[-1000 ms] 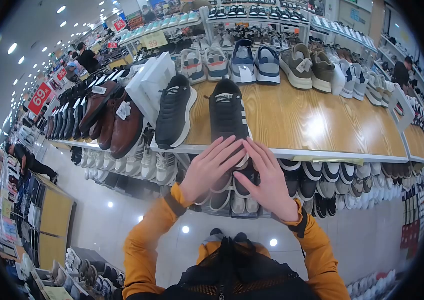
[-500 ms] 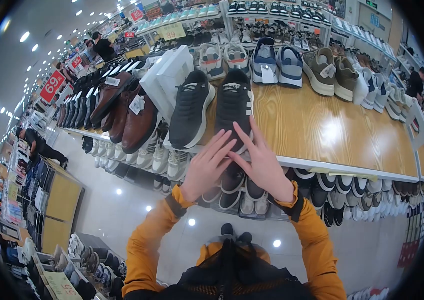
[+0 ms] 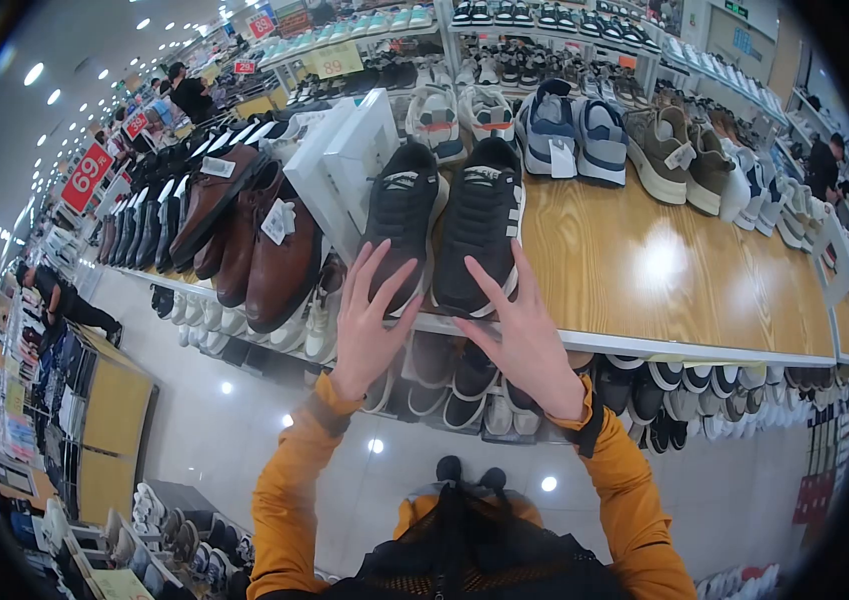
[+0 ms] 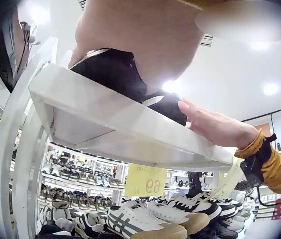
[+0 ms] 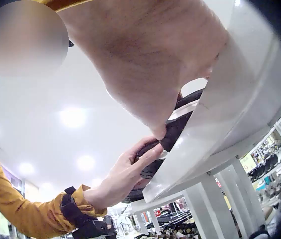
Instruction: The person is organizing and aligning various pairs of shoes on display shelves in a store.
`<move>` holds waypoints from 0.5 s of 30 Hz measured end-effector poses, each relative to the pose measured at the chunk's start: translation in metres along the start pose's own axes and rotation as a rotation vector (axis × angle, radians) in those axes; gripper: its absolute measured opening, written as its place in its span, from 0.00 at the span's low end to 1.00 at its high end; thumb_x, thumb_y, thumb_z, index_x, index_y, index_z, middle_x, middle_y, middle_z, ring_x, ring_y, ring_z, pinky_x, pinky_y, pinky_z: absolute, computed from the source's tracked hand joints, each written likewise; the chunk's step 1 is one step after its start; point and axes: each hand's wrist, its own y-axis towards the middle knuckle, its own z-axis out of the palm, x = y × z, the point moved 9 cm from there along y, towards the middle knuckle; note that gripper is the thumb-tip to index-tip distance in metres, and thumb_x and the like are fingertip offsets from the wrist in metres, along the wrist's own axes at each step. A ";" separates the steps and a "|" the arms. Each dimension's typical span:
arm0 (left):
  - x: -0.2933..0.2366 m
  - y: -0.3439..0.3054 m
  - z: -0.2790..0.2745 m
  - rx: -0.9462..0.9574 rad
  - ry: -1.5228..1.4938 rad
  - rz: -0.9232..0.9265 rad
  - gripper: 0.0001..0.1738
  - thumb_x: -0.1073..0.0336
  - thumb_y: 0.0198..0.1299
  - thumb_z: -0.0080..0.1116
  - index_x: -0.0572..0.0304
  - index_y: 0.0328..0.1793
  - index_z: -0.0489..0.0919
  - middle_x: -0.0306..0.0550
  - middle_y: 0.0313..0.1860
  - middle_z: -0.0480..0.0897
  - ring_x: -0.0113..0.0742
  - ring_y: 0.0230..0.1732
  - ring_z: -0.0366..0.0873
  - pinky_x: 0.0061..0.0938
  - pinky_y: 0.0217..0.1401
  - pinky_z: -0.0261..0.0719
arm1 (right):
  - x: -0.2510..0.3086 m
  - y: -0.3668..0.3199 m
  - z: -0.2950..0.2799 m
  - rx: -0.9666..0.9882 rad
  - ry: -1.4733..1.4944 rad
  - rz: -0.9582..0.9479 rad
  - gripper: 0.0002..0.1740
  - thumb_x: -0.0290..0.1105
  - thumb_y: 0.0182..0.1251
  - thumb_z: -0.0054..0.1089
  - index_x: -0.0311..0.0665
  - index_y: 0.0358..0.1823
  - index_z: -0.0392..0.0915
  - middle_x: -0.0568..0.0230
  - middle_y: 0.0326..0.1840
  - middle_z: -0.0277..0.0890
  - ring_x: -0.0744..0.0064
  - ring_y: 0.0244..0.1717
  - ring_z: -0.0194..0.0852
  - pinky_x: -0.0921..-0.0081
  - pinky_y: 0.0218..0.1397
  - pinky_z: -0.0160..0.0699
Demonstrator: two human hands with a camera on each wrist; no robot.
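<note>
Two black sneakers with white soles stand side by side at the front edge of the wooden display shelf [image 3: 685, 280], toes toward me. In the head view, my left hand [image 3: 370, 335] spreads its fingers over the toe of the left sneaker [image 3: 405, 215], the thumb on its inner side. My right hand [image 3: 527, 340] lies at the toe of the right sneaker [image 3: 480, 225], straight fingers along its outer side and thumb at the front. The right wrist view also shows the left hand [image 5: 123, 177] against a dark shoe; much of both toes is hidden there.
A white stand [image 3: 355, 160] rises left of the sneakers, beside brown leather shoes [image 3: 275, 240]. Grey-blue sneakers [image 3: 570, 130] and olive sneakers [image 3: 680, 155] line the back. Below the white shelf edge [image 3: 645, 343] hang racks of more shoes. People stand farther off at both sides.
My left hand has moved left, from the right sneaker's toe to the left sneaker. The two sneakers now stand closer together, and the right one sits farther back from the edge than at first.
</note>
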 end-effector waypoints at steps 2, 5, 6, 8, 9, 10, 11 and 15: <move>0.005 0.000 0.002 -0.013 -0.020 -0.003 0.24 0.67 0.57 0.69 0.50 0.63 0.82 0.47 0.72 0.71 0.56 0.75 0.65 0.50 0.74 0.67 | -0.001 0.004 0.003 -0.014 0.095 0.051 0.43 0.45 0.60 0.73 0.52 0.76 0.63 0.34 0.81 0.42 0.28 0.77 0.50 0.48 0.74 0.64; 0.010 -0.001 0.005 -0.060 -0.040 0.033 0.25 0.68 0.56 0.70 0.49 0.61 0.82 0.47 0.71 0.72 0.56 0.74 0.66 0.56 0.76 0.63 | 0.012 0.009 0.003 -0.149 0.000 -0.022 0.44 0.44 0.59 0.75 0.53 0.76 0.64 0.38 0.82 0.41 0.27 0.77 0.49 0.47 0.75 0.62; 0.011 -0.002 0.006 -0.047 -0.057 0.036 0.24 0.68 0.58 0.69 0.51 0.63 0.81 0.49 0.72 0.71 0.56 0.76 0.64 0.53 0.77 0.62 | 0.017 0.012 0.007 -0.155 -0.071 -0.010 0.46 0.43 0.56 0.76 0.55 0.76 0.63 0.44 0.83 0.42 0.28 0.77 0.50 0.47 0.75 0.61; 0.010 -0.005 0.007 -0.021 -0.096 0.060 0.24 0.68 0.60 0.68 0.54 0.64 0.80 0.51 0.73 0.70 0.56 0.77 0.61 0.50 0.78 0.60 | 0.020 0.016 0.013 -0.154 -0.132 0.024 0.47 0.42 0.54 0.77 0.55 0.77 0.63 0.46 0.83 0.43 0.28 0.77 0.50 0.47 0.75 0.62; 0.012 -0.008 0.008 -0.007 -0.105 0.044 0.26 0.68 0.60 0.67 0.54 0.66 0.79 0.52 0.73 0.69 0.57 0.78 0.60 0.51 0.78 0.59 | 0.019 0.017 0.014 -0.135 -0.174 0.042 0.48 0.42 0.53 0.78 0.56 0.77 0.63 0.48 0.83 0.45 0.27 0.76 0.50 0.47 0.75 0.63; 0.013 -0.010 0.008 0.008 -0.113 0.025 0.27 0.68 0.60 0.67 0.54 0.68 0.77 0.53 0.74 0.68 0.57 0.78 0.59 0.52 0.79 0.57 | 0.019 0.017 0.014 -0.125 -0.194 0.037 0.49 0.41 0.52 0.78 0.56 0.77 0.63 0.49 0.83 0.46 0.28 0.76 0.51 0.48 0.74 0.64; 0.013 -0.013 0.008 0.017 -0.132 0.041 0.27 0.68 0.60 0.67 0.54 0.68 0.77 0.53 0.74 0.68 0.57 0.78 0.59 0.52 0.79 0.57 | 0.017 0.017 0.013 -0.136 -0.208 0.056 0.49 0.41 0.52 0.78 0.56 0.77 0.63 0.49 0.83 0.46 0.28 0.76 0.51 0.48 0.74 0.64; 0.020 -0.020 0.009 0.113 -0.151 0.110 0.33 0.68 0.61 0.67 0.53 0.74 0.71 0.54 0.77 0.64 0.60 0.80 0.55 0.54 0.80 0.54 | 0.013 0.014 0.014 -0.156 -0.265 0.049 0.45 0.43 0.52 0.77 0.55 0.74 0.67 0.51 0.81 0.51 0.30 0.76 0.54 0.50 0.73 0.68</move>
